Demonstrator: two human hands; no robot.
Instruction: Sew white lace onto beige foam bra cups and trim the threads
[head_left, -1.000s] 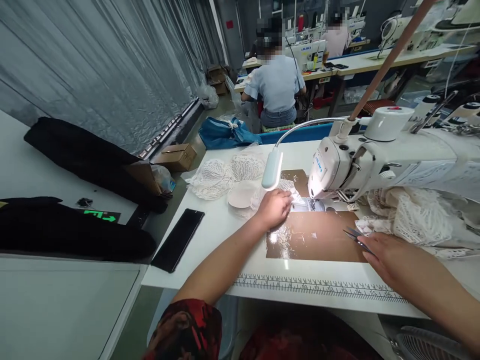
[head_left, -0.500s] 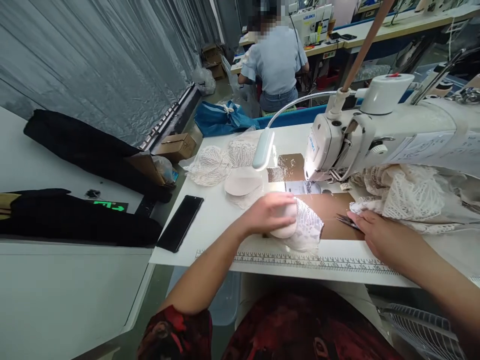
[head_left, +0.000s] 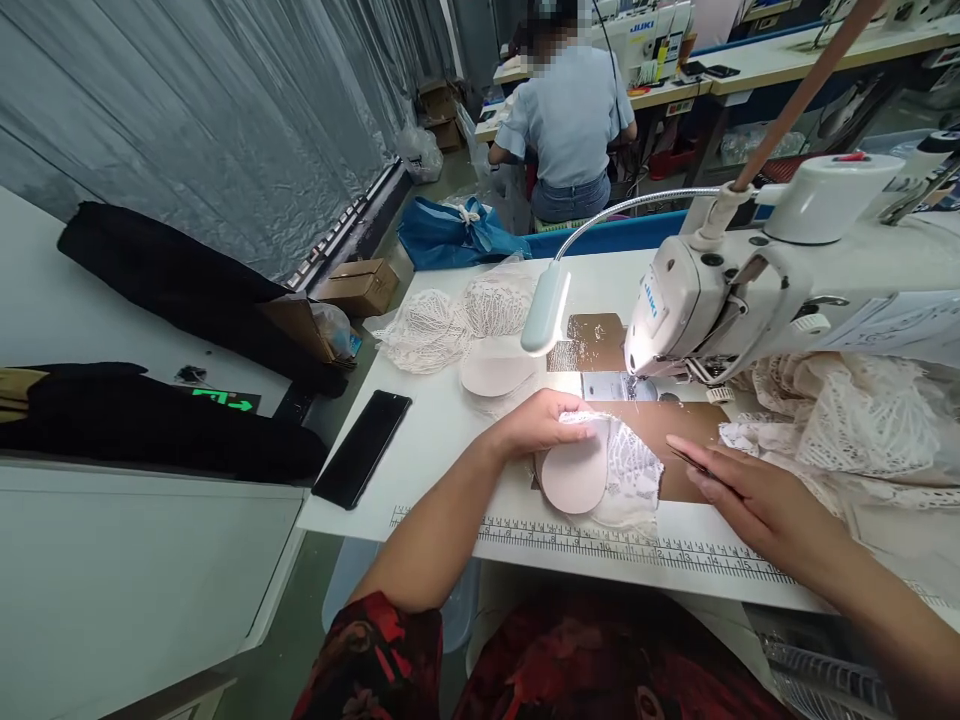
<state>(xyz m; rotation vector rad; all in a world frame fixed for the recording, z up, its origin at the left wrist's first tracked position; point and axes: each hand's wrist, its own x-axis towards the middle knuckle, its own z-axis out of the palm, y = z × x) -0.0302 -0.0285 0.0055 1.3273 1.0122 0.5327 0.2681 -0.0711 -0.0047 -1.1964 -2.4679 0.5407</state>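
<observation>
My left hand (head_left: 544, 422) pinches the upper edge of a white lace piece (head_left: 631, 466). A pale oval bra cup pad (head_left: 576, 474) lies against the lace, just below my fingers. To the right, my right hand (head_left: 739, 490) is closed around small thread snips (head_left: 688, 459), whose dark blades point left toward the lace across a gap. The handle is hidden in my palm. Behind the lace stands a white sewing machine (head_left: 705, 300), its needle area above a metal plate (head_left: 606, 387). Brown board (head_left: 694, 425) covers the table around it.
More lace (head_left: 862, 420) is heaped right of the needle. Lace cups (head_left: 442, 325) and another pale pad (head_left: 495, 375) lie at the back left, a black phone (head_left: 361, 450) at the left edge. A lamp (head_left: 546, 305) hangs over the table. A person (head_left: 566, 120) sits beyond.
My right hand has picked up the snips from the board and moved away from the lace heap. My left hand has shifted to the top edge of the lace, uncovering the pad. The view has shifted slightly.
</observation>
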